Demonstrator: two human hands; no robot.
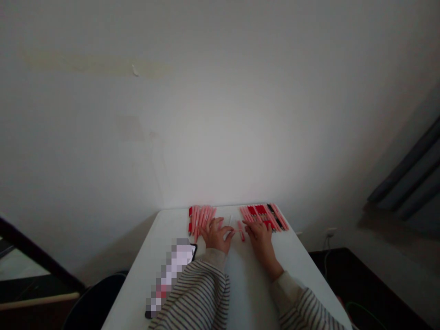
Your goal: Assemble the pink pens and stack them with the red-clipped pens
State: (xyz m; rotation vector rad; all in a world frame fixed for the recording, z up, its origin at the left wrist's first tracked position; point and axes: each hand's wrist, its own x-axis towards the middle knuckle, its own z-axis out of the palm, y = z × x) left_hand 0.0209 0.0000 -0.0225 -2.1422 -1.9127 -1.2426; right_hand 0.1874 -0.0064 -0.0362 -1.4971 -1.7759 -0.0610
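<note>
My left hand (216,237) is closed in a pinch on one end of a thin pale-pink stick (239,230). The stick points right, toward my right hand (260,236), whose fingertips are bent together near its far end; whether they grip it is too small to see. Beneath the stick, a pink and red pen piece (242,237) lies on the white table (242,284). A slim white piece (230,220) rests just beyond. Beside my left fingers is a bunch of pink pens (197,217), partly covered by that hand.
Along the back right lies a row of pink, red and black pens (271,215). A phone (172,279) with a blurred screen lies left of my left sleeve. The wall (220,114) meets the table's back edge. A socket with a cable (330,232) is low on the right.
</note>
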